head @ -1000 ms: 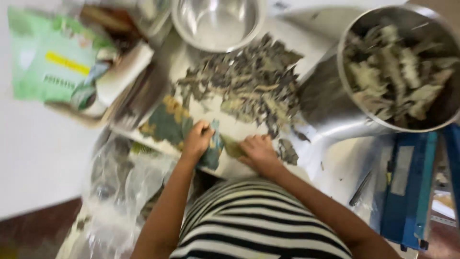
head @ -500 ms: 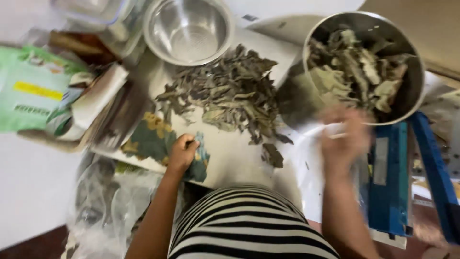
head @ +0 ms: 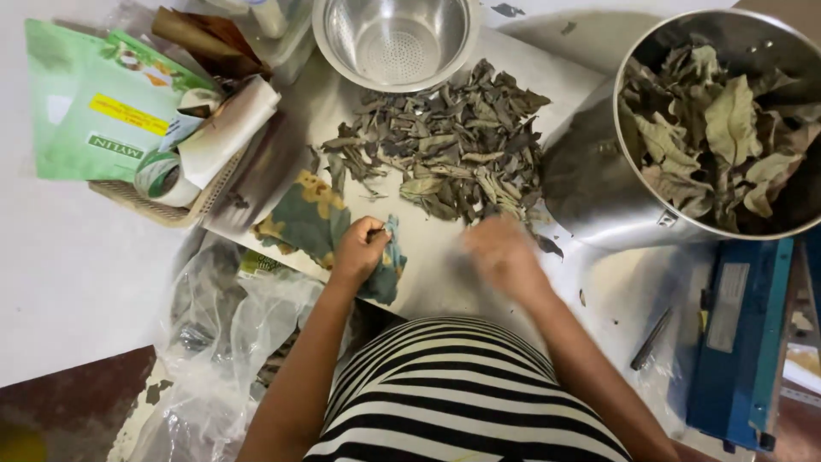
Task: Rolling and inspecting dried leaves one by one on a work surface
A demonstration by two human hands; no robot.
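My left hand [head: 359, 248] is closed on a blue-green patterned cloth [head: 318, 224] lying at the near edge of a white board [head: 428, 274]. Blurred with motion, my right hand [head: 503, 252] hovers at the near edge of a heap of dried grey-green leaves [head: 453, 150] spread on the board; whether it holds a leaf is unclear. A large steel pot [head: 599, 184] full of bigger dried leaves stands to the right of that hand.
An empty steel colander bowl [head: 395, 43] sits beyond the heap. A green packet [head: 94, 103], a tape roll [head: 162, 180] and paper lie in a basket at left. Clear plastic bags [head: 214, 342] lie near left. A blue machine [head: 744, 334] and a dark pen-like tool [head: 652, 339] are at right.
My right hand went from beside the left hand over to the pot, and has now come back to the near edge of the leaf heap. The left hand stayed on the cloth.
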